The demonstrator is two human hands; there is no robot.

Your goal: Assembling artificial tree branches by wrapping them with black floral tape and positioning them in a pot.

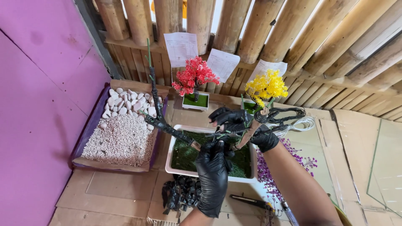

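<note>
Both my hands wear black gloves. My left hand [212, 171] grips the base of a black-wrapped artificial tree trunk [167, 125] whose branches run up and to the left. My right hand [245, 127] holds another branch of the same trunk, a brown-wrapped stub [248, 134], above a white rectangular pot [176, 130] lined with green fake moss. A coil of black wire [284, 114] and white wire [302, 124] hangs at my right hand.
A tray [83, 138] of white gravel and pebbles lies at left. Small red [194, 75] and yellow [266, 86] artificial trees stand behind. Black strips [180, 194], pliers [251, 202] and purple sprigs [268, 178] lie near me. Pink wall left, bamboo wall behind.
</note>
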